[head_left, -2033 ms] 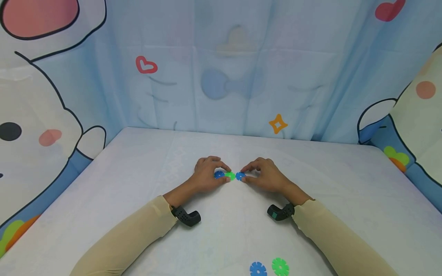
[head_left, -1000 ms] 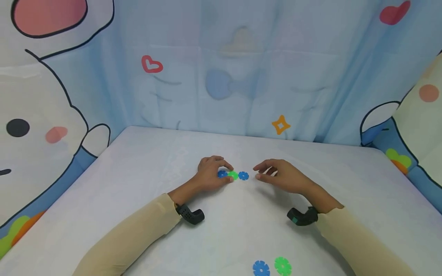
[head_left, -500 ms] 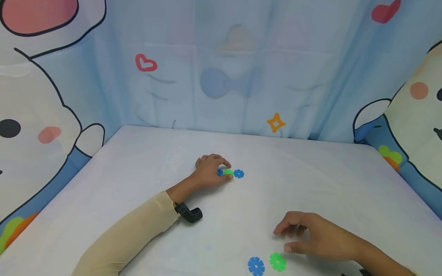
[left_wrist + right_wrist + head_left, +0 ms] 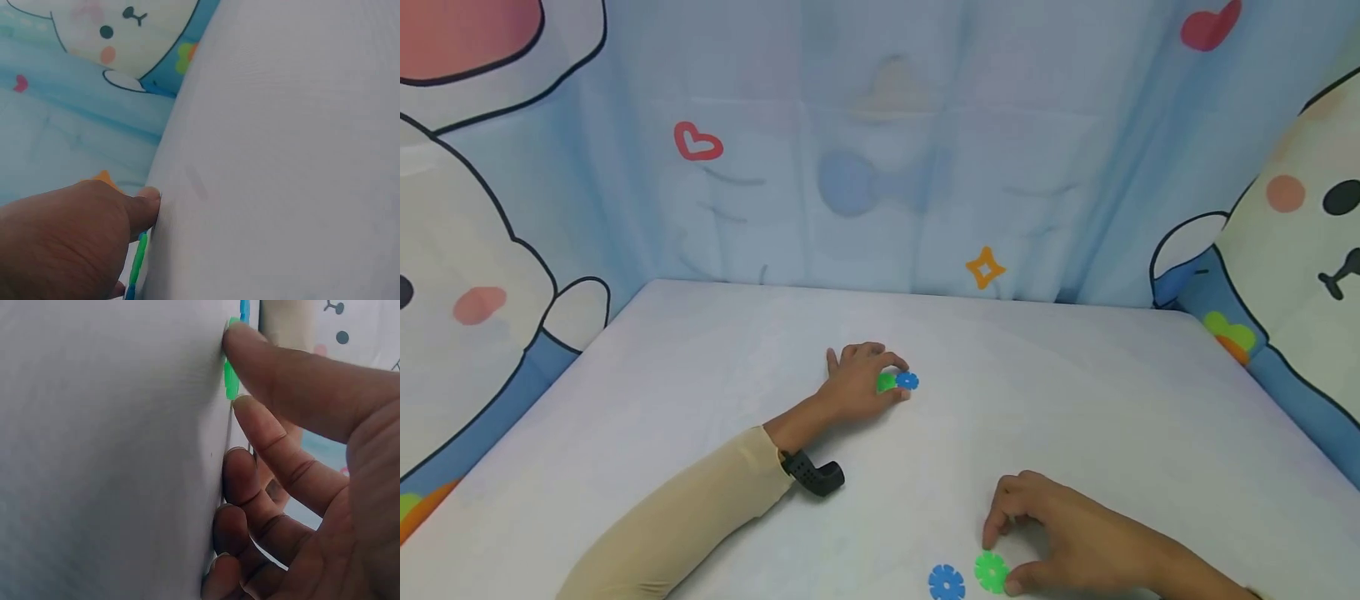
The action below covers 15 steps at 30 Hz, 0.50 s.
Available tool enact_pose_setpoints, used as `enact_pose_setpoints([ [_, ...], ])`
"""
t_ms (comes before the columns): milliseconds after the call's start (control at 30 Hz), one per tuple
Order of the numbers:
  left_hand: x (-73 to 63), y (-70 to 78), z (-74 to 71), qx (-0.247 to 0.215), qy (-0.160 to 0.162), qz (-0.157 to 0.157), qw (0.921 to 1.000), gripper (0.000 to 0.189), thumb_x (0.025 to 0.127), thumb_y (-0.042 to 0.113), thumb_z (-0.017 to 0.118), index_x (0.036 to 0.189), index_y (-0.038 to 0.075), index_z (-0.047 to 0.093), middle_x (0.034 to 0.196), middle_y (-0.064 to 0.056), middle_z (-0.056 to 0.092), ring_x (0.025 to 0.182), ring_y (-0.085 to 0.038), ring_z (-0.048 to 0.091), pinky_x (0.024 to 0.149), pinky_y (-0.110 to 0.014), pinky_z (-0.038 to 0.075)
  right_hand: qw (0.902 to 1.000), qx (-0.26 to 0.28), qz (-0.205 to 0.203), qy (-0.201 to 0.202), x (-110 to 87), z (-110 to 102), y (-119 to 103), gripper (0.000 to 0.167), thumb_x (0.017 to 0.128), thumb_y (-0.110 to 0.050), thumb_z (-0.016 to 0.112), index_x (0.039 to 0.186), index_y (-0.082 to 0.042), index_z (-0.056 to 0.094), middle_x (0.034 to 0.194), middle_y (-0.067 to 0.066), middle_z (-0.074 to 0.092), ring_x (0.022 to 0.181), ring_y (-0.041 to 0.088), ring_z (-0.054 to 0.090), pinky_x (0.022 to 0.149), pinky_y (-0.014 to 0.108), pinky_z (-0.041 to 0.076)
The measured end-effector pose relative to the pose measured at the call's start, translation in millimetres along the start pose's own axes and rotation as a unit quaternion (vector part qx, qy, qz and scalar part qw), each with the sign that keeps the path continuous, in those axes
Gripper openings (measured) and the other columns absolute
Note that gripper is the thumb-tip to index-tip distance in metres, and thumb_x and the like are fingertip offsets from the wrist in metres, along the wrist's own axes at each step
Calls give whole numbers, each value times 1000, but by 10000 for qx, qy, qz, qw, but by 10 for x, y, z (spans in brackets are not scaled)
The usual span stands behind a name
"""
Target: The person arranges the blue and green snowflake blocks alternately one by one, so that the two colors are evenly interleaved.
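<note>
Right grip (image 4: 1063,529) in wide pinch on near green disc (image 4: 991,572), left grip (image 4: 856,385) curled around far blue disc (image 4: 907,381)

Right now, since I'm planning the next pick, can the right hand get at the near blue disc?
Probably, but not directly: the right hand pinches the near green disc, which lies between it and the near blue disc. Nothing covers the blue one.
</note>
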State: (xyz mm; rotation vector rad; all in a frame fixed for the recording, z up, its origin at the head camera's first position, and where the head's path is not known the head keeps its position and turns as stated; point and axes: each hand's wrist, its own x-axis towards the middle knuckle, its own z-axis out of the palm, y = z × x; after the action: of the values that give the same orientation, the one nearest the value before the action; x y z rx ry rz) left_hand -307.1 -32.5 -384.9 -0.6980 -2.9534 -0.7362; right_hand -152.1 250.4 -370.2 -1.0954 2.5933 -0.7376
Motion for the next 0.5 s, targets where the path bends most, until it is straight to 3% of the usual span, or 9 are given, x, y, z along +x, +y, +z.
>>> enact_pose_setpoints([
  [167,-8,-7,4,-56,73,93,9999,37,93,45,63,127,32,63,152,-11,41,142,-41,30,112,-75,7,9998,-112,150,72,13,14,-40,24,80,-51,76,100,-47,62,102,-27,55,101,-2,48,84,21,45],
  [367,3,-21,9,-77,89,92,9999,34,93,44,64,125,33,65,152,-12,42,142,-42,30,112,-74,7,9945,364,943,-284,53,40,-98,27,77,-56,77,99,-46,65,103,-24,56,104,1,47,83,20,45],
  [500,-3,-29,9,-124,125,88,9998,34,93,43,64,124,32,66,151,-12,43,142,-43,31,112,-74,7,9924,429,1086,-381,77,59,-95,24,78,-54,77,98,-46,65,102,-23,56,104,2,46,82,20,46],
])
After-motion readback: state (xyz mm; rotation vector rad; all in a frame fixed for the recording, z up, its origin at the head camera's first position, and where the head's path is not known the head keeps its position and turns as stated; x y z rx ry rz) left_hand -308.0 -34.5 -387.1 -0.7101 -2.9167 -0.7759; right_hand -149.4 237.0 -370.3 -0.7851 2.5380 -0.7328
